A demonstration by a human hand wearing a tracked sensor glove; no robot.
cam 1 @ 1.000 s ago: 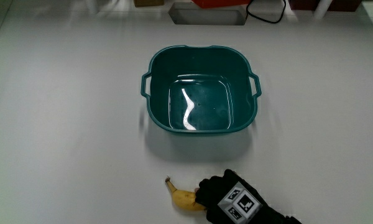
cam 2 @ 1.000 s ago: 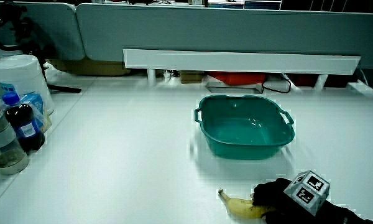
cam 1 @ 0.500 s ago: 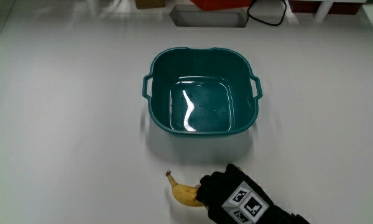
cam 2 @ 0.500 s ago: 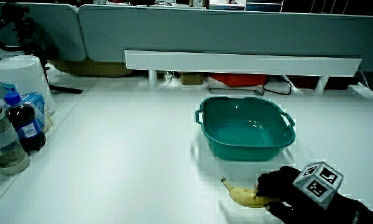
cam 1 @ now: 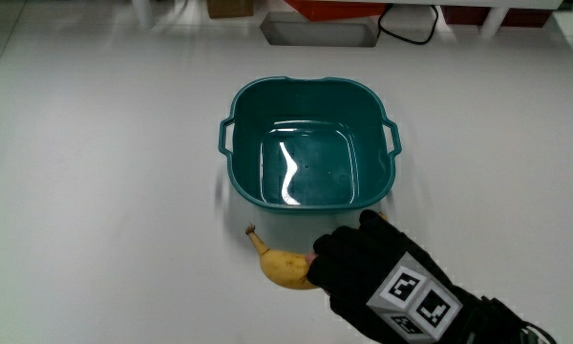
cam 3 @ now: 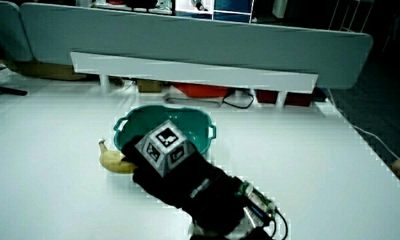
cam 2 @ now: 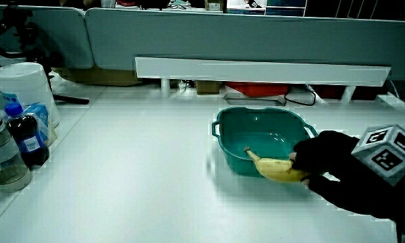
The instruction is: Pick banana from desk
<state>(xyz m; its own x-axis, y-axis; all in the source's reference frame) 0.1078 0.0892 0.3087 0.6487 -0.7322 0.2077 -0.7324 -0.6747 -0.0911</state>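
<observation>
**A:** What is lying on the white table (cam 1: 95, 191)?

**B:** A teal basin (cam 1: 308, 143) is sitting near the middle of it. Its inside is holding nothing, and it is shining under the lights. In a side view some bottles (cam 2: 25, 138) and a white tub (cam 2: 25, 84) are standing at the table's edge, well apart from the basin.

**A:** And where is the banana?

**B:** The banana (cam 1: 283, 268) is just beside the basin, on the side nearer to the person. It is yellow and curved, with its dark stem (cam 1: 250, 230) pointing toward the basin wall. In a side view the banana (cam 2: 278, 169) is showing in front of the basin wall, off the table surface.

**A:** Is the hand holding it?

**B:** Yes. The hand (cam 1: 363, 272) in the black glove is gripping one end of the banana, with its fingers curled closed around the fruit. The other end is sticking out free. The patterned cube (cam 1: 416, 301) is sitting on the back of the hand. In a side view the hand (cam 3: 170, 170) is covering part of the basin, and the banana (cam 3: 115, 161) is poking out beside it.
</observation>
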